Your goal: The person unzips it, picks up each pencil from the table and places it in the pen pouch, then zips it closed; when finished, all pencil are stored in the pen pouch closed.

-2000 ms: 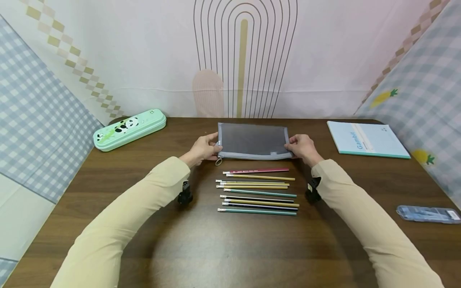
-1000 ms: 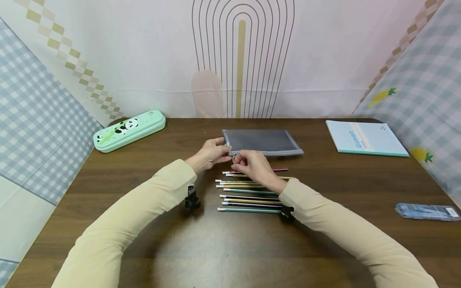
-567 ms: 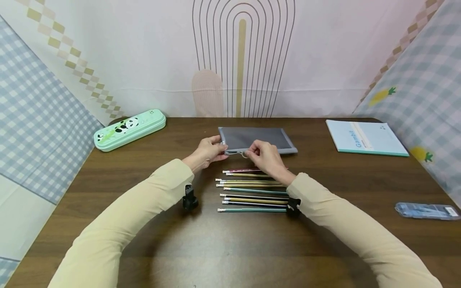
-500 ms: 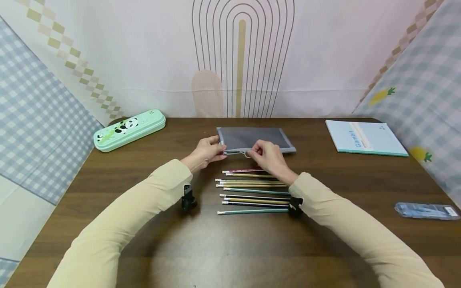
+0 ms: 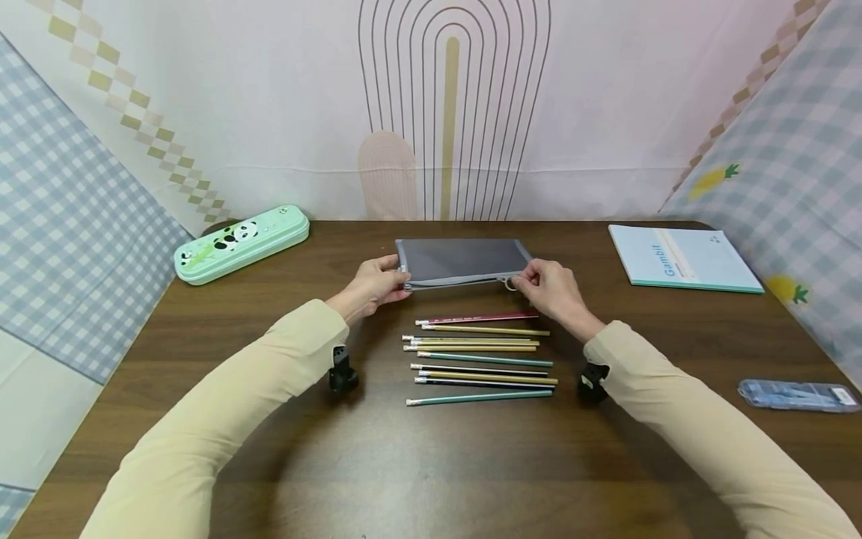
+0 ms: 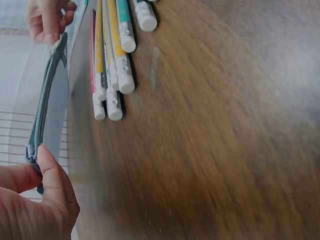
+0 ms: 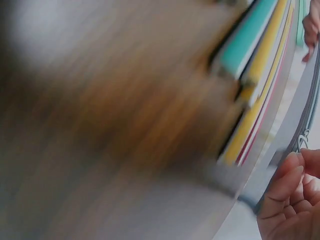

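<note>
A grey mesh zipper pouch (image 5: 461, 258) is held up at the back middle of the table, its zipper edge toward me. My left hand (image 5: 372, 287) pinches the pouch's left front corner between thumb and fingers. Near the right end of the zipper, my right hand (image 5: 554, 293) pinches the ring-shaped zipper pull (image 5: 509, 284). The left wrist view shows the zipper edge (image 6: 44, 102) stretched between both hands. Just in front of the pouch lies a row of several pencils (image 5: 481, 346), eraser ends to the left. Whether anything is inside the pouch I cannot tell.
A mint panda pencil case (image 5: 242, 243) stands at the back left of the brown table (image 5: 404, 479). At the back right lies a light blue notebook (image 5: 685, 258), with a blue translucent case (image 5: 798, 396) nearer on the right.
From gripping the pouch's right side, my right hand went to the zipper pull at the left corner, then drew it rightward along the edge. The nearest teal pencil has tilted slightly.
</note>
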Available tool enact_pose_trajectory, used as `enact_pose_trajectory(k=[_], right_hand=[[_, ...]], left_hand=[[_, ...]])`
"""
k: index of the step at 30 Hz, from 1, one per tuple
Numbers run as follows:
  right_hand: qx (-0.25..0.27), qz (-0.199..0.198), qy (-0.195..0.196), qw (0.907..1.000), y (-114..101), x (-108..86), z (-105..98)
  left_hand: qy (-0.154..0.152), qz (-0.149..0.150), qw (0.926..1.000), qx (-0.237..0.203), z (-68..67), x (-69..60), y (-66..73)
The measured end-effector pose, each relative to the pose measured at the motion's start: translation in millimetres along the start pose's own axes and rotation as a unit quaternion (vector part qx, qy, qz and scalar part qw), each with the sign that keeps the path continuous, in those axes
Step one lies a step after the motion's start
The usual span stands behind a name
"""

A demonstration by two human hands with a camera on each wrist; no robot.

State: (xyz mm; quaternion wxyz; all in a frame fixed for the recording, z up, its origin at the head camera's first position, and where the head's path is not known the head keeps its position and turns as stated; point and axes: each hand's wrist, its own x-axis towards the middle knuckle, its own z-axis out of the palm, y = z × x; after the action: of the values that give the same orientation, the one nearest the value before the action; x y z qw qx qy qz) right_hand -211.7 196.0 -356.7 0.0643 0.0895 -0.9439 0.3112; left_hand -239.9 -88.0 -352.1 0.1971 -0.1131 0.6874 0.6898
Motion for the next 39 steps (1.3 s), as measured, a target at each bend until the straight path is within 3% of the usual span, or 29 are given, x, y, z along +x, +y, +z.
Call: enact_pose_trajectory(k=[11, 19, 29, 35, 39], right_hand=[[-0.013, 0.047, -0.001, 0.9988, 30, -4.3, -27], [-0.026, 0.051, 0.013, 0.9983, 39, -5.3, -34], [-0.015, 0.071, -0.035, 0.9967, 41, -6.0, -39], [0.014, 0.068, -0.05, 0.9963, 39, -1.7, -41], [0.061, 0.078, -0.047, 0.994, 36, 5.8, -39]], left_hand=[[0.002, 0.0, 1.0, -0.002, -11.1, -1.1, -0.2], [-0.002, 0.004, 0.9999, -0.015, -13.6, -0.7, 1.7], [-0.006, -0.008, 0.9993, -0.037, -8.3, -2.4, 1.2], [-0.007, -0.013, 0.9985, -0.052, -4.9, -2.7, 2.0], [-0.01, -0.017, 0.998, -0.06, -4.3, -2.2, 1.9]])
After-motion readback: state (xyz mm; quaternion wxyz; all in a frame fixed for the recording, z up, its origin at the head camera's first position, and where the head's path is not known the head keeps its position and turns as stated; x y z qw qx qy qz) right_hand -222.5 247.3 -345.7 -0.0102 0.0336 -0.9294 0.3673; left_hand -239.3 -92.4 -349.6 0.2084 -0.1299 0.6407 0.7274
